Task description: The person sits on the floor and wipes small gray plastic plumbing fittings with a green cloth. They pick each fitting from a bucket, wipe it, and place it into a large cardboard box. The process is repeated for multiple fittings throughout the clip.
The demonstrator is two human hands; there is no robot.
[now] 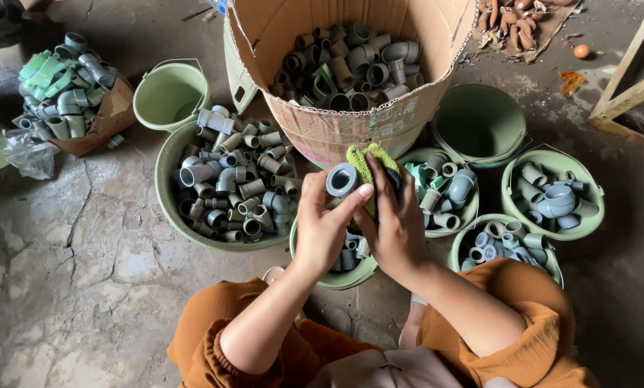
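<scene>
- We see our left hand (pixel 324 223) raised over the buckets, its fingers wrapped around a short grey pipe fitting (pixel 341 179) whose round open end faces up toward us.
- Our right hand (pixel 396 219) is clenched around a yellow-green cloth (pixel 366 159), which bunches up above the fingers and presses against the side of the fitting.
- The fitting sits between both hands, just in front of the torn rim of a large cardboard box (pixel 351 122) that is filled with grey and green fittings.
- Directly under our hands sits a small green bucket (pixel 343 276) with a few fittings in it.
- To the left lies a wide green basin (pixel 165 194), heaped with grey elbows and couplings.
- Behind that basin stands a pale green bucket (pixel 169 95) with a wire handle, showing nothing inside.
- Further left, a smaller cardboard box (pixel 110 115) holds a pile of grey and bright green fittings, with a crumpled plastic bag (pixel 26 153) beside it.
- To the right we count three more green buckets holding fittings: one just beside our right hand (pixel 473 208), one near our knee (pixel 462 248), and one further out (pixel 588 223) with larger bluish-grey pieces.
- A darker green bucket (pixel 480 122) sits beside the big box.
- Our orange sleeves (pixel 214 338) and clothing fill the bottom of the view, above a cracked concrete floor (pixel 70 259).
</scene>
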